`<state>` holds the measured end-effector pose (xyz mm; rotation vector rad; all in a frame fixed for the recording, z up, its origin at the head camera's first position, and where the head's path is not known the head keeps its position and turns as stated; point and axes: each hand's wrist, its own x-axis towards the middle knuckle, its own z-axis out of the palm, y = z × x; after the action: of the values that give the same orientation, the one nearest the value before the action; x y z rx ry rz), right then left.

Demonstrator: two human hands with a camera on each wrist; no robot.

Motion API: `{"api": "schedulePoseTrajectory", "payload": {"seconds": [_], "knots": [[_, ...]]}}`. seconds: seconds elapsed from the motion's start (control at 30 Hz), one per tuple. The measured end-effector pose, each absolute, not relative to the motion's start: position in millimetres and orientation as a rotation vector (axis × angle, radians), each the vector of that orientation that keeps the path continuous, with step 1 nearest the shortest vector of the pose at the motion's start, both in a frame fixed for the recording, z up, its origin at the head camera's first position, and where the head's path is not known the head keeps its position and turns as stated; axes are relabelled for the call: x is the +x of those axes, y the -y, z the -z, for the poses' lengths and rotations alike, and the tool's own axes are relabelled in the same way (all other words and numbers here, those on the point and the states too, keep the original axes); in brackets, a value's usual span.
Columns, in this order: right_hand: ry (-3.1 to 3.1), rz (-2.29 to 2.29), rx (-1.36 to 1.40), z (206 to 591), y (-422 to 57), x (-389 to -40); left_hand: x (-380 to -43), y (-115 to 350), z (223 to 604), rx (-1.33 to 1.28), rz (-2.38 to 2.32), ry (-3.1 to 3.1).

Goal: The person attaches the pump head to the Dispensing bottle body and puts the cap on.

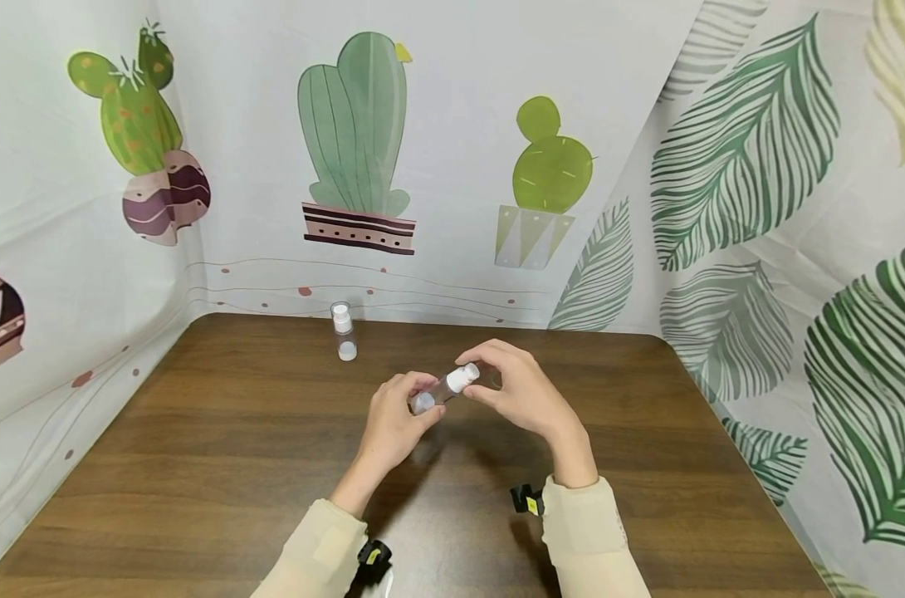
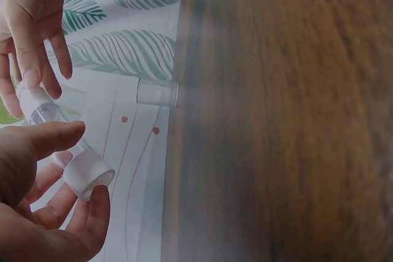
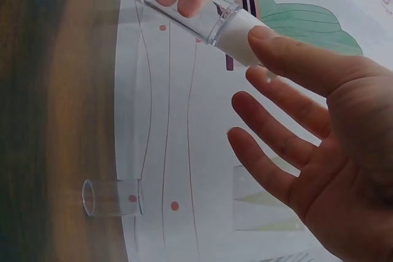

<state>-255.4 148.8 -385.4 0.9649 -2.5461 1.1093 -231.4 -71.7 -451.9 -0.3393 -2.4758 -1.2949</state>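
Observation:
A small clear pump bottle (image 1: 439,394) with a white top and white base is held tilted above the table. My left hand (image 1: 395,422) grips its lower body, thumb on one side and fingers on the other. At the upper end, my right hand (image 1: 525,390) pinches the white pump top (image 1: 463,377) between thumb and index finger. The other fingers (image 3: 264,157) of that hand are spread away from the bottle. A clear cap (image 3: 113,197) stands on the table beyond my right hand, which mostly hides it in the head view.
A second clear bottle (image 1: 344,332) with a white pump stands upright near the back edge of the brown wooden table (image 1: 236,432). Behind the table hangs a white cloth (image 1: 452,166) printed with cacti and leaves.

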Motion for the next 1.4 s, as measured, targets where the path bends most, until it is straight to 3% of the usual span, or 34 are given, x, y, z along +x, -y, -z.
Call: {"api": "schedulePoseTrajectory", "payload": {"seconds": [1.4], "knots": [[2.644, -1.052, 0.811, 389.8, -140.2, -255.4, -230.6, 70.5, 452.0, -0.341, 1.299, 2.473]]}}
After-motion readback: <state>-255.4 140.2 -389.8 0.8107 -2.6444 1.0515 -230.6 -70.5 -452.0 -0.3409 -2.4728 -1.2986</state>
